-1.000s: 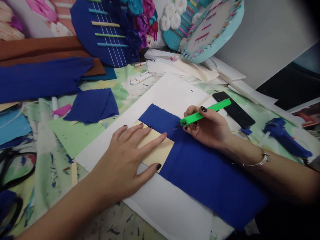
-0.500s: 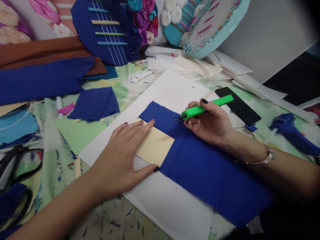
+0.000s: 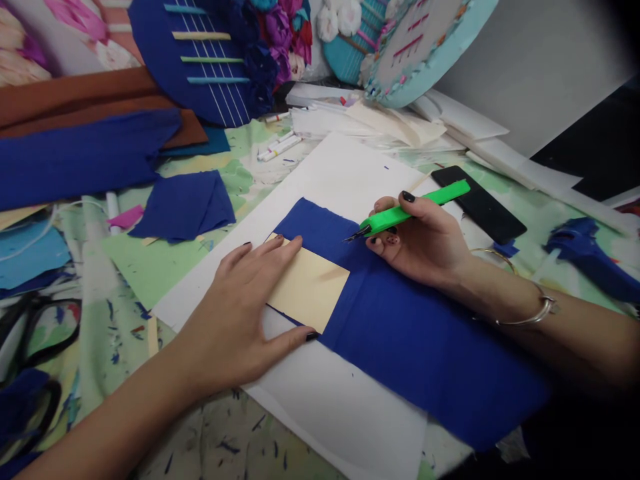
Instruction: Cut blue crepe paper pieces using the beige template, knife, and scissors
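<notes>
A cream paper rectangle [image 3: 317, 287] lies on a long strip of blue crepe paper [image 3: 430, 347], which rests on a white sheet [image 3: 345, 167]. My left hand [image 3: 245, 300] lies flat with fingers spread, its fingertips on the cream rectangle and its thumb at the lower corner. In my right hand [image 3: 420, 233] is a green craft knife [image 3: 400, 215], held between thumb and fingers. The blade points left, just over the blue paper beside the rectangle; whether it touches cannot be told. A bracelet circles the right wrist.
Black-handled scissors [image 3: 45, 333] lie at the left. Folded blue crepe paper [image 3: 185, 205] sits beyond my left hand. A black phone [image 3: 477, 203] and a blue glue gun [image 3: 590, 257] lie at the right. Decorated round pieces [image 3: 200, 60] stand along the back.
The view has shifted slightly, so most things sit a little further left or higher. Both hands keep nearly the same pose, and the knife stays over the blue paper.
</notes>
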A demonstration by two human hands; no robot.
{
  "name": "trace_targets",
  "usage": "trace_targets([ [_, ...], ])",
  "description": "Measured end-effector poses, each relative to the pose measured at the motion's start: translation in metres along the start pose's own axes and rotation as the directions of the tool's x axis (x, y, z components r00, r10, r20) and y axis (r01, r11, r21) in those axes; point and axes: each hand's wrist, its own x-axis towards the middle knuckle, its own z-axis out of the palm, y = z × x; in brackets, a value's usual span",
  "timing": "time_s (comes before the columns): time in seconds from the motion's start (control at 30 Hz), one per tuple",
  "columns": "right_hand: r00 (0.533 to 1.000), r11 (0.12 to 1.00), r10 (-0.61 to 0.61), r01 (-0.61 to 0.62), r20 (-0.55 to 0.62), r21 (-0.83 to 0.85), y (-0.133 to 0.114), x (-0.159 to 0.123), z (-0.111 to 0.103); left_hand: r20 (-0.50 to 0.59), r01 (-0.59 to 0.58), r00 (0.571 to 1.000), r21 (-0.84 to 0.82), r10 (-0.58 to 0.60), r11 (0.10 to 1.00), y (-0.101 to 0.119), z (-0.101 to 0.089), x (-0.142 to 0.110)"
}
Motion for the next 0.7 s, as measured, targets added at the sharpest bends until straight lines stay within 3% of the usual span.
trace_targets([
  [0.37, 1.000, 1.000, 0.012, -0.012, -0.011, 0.018, -0.0012, -0.0010, 0.0017, 0.013, -0.017, 1.000, -0.017, 0.017, 1.000, -0.0023, -0.0019, -0.0023],
  [0.7, 0.995, 0.999, 0.032, -0.030, -0.091, 0.019, -0.0030, -0.0007, 0.0029, -0.109, -0.068, 0.992, -0.069, 0.061, 0.995, -0.0007, 0.0000, -0.0048],
])
